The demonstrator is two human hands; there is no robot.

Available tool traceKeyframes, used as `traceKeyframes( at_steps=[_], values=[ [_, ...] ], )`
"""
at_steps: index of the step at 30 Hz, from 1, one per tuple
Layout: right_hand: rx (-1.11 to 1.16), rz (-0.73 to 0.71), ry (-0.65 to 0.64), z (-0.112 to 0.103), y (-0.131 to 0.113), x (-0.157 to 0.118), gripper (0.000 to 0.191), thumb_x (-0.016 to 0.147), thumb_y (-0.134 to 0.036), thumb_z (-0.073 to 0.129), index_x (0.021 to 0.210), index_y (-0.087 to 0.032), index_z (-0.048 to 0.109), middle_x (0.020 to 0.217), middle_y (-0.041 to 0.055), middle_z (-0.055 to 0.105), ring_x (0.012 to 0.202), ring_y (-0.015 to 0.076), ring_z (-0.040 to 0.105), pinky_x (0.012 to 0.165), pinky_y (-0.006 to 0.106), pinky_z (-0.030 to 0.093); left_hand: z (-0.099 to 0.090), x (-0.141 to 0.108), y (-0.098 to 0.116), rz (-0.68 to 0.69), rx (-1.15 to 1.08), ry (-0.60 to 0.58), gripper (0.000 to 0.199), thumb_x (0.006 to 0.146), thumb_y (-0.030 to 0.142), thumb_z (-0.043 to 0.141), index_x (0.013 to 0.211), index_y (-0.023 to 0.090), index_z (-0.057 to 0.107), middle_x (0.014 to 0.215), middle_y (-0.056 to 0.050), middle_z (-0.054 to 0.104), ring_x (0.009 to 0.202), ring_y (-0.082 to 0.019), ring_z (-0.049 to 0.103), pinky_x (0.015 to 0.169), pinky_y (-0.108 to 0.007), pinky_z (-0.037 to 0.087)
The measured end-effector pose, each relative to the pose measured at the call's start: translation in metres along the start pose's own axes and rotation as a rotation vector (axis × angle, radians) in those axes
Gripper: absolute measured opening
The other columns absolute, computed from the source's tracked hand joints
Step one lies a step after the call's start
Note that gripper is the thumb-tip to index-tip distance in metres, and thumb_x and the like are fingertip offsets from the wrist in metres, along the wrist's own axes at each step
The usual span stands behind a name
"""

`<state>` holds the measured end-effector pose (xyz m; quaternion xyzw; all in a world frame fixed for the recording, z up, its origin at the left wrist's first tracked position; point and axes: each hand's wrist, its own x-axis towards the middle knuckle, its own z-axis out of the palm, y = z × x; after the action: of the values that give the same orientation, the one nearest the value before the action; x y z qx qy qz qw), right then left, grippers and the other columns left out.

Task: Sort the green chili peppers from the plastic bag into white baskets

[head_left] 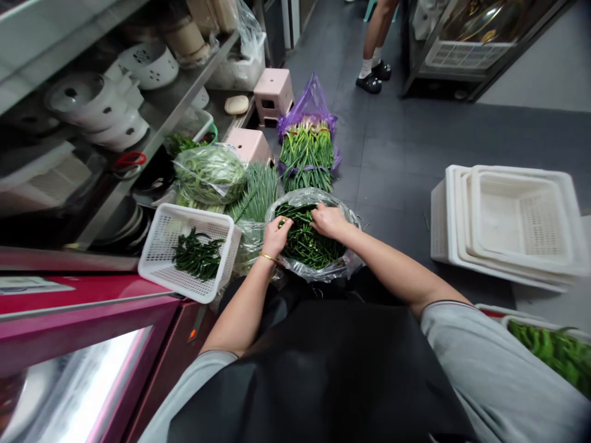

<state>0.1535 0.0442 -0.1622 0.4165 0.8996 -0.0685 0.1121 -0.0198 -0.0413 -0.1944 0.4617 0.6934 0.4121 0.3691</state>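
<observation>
A clear plastic bag [305, 198] stands open in front of me, full of thin dark green chili peppers [314, 246]. At the bag's left rim, my left hand [277, 237] is closed in a pinch with a bit of green pepper showing at the fingertips. My right hand [329, 220] reaches in from the right with its fingers curled down into the pile; what they grip is hidden. To the left, a white perforated basket [159, 246] is tilted and holds a small heap of similar dark green peppers [198, 253].
Beyond the bag lie bundled green stalks [307, 151] in a purple bag [314, 98]. Bagged greens [210, 172] and pink stools [273, 92] are at left, beside a metal shelf [194, 80]. Stacked white baskets [455, 215] stand right. A person's legs [376, 37] show ahead.
</observation>
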Motion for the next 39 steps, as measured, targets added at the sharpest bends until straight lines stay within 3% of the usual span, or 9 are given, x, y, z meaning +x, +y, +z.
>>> traceKeyframes(
  at_steps=[4,9,13,18,22,27,30,34,39],
  values=[
    [0.003,-0.055,-0.038,-0.003,-0.01,0.016,0.033,0.092,-0.034,0.05,0.109,-0.009,0.066,0.118,0.0215,0.063,0.098,0.0301,0.067,0.074,0.034,0.05,-0.005,-0.01,0.002,-0.018,-0.088,-0.007,0.024,0.081,0.039,0.059,0.082,0.016,0.067,0.05,0.006,0.047,0.045,-0.008,0.041,0.047,-0.021,0.03],
    [0.05,-0.125,0.029,-0.013,-0.014,-0.029,0.035,0.097,-0.036,0.044,0.107,-0.011,0.066,0.102,0.0174,0.07,0.09,0.0268,0.068,0.071,0.031,0.048,0.027,-0.033,0.009,-0.302,-0.506,-0.132,0.037,0.072,0.052,0.069,0.078,0.017,0.058,0.043,0.011,0.033,0.035,-0.004,0.027,0.037,-0.019,0.017],
    [0.164,-0.152,-0.02,0.003,-0.025,-0.057,0.04,0.1,-0.039,0.039,0.101,-0.012,0.067,0.094,0.0152,0.071,0.082,0.0232,0.067,0.068,0.029,0.045,0.047,-0.048,0.009,-0.345,-0.716,-0.001,0.043,0.066,0.051,0.076,0.073,0.018,0.049,0.046,0.011,0.039,0.034,-0.002,0.033,0.034,-0.016,0.019],
    [0.568,-0.216,-0.027,0.024,-0.027,-0.067,0.04,0.098,-0.037,0.043,0.073,-0.013,0.063,0.069,0.0049,0.064,0.064,0.0129,0.057,0.063,0.025,0.04,0.031,-0.067,0.003,-0.293,-0.8,-0.055,0.039,0.07,0.048,0.076,0.08,0.016,0.056,0.048,0.008,0.046,0.034,-0.004,0.038,0.032,-0.015,0.021],
    [0.884,-0.438,-0.072,0.019,-0.028,-0.075,0.048,0.101,-0.042,0.029,0.082,-0.014,0.063,0.061,-0.001,0.058,0.054,0.0095,0.052,0.057,0.022,0.04,0.015,-0.078,-0.002,-0.353,-1.034,-0.189,0.032,0.072,0.041,0.074,0.077,0.016,0.056,0.046,0.009,0.04,0.033,-0.004,0.034,0.032,-0.016,0.019],
    [0.308,-0.328,0.087,0.004,-0.03,-0.039,0.042,0.094,-0.047,0.049,0.118,-0.015,0.062,0.116,0.0136,0.062,0.084,0.0184,0.064,0.064,0.025,0.043,0.006,-0.075,-0.005,-0.58,-1.146,-0.175,0.024,0.075,0.027,0.065,0.063,0.015,0.048,0.062,0.0,0.056,0.051,-0.01,0.056,0.041,-0.017,0.036],
    [0.008,-0.282,0.033,0.005,-0.04,-0.001,0.034,0.097,-0.029,0.04,0.113,-0.01,0.064,0.118,0.0186,0.059,0.09,0.0231,0.064,0.065,0.028,0.042,0.005,-0.067,-0.001,-0.684,-1.095,-0.183,0.013,0.075,0.017,0.059,0.066,0.013,0.051,0.073,-0.006,0.065,0.06,-0.013,0.062,0.054,-0.024,0.049],
    [-0.092,-0.305,-0.041,0.009,-0.04,0.017,0.034,0.095,-0.016,0.034,0.103,-0.007,0.066,0.11,0.0196,0.06,0.091,0.0244,0.063,0.066,0.029,0.041,0.011,-0.055,0.009,-0.724,-1.13,-0.141,0.003,0.078,0.011,0.057,0.08,0.01,0.059,0.052,0.004,0.046,0.04,-0.004,0.04,0.041,-0.016,0.034],
    [0.047,-0.197,0.061,0.005,-0.013,-0.022,0.042,0.102,-0.035,0.028,0.107,-0.014,0.065,0.107,0.0127,0.062,0.081,0.0179,0.063,0.062,0.026,0.038,0.017,-0.051,0.013,-0.716,-1.154,-0.152,0.011,0.085,0.02,0.061,0.081,0.011,0.057,0.046,0.012,0.023,0.034,-0.001,0.019,0.033,-0.014,0.012]
  ],
)
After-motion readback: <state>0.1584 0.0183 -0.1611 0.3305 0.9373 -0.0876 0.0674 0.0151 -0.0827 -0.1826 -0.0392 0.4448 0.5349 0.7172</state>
